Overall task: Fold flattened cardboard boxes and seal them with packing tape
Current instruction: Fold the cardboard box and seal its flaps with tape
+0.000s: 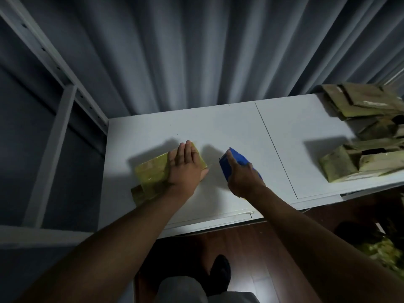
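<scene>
A small folded cardboard box [152, 174], its top shiny with clear tape, lies on the white table [229, 127]. My left hand [185, 167] presses flat on the box's right part, fingers straight. A thin strip of tape juts out past the thumb at the box's right edge. To the right of the box, my right hand [243, 178] grips a blue tape dispenser [229, 166], its front end down at the tabletop, apart from the box.
A pile of cardboard boxes [367, 132] covers the table's right end. Grey curtains hang behind the table. A grey metal shelf frame [63, 119] stands at the left. Below the front edge are a wooden floor and my dark shoe [220, 270].
</scene>
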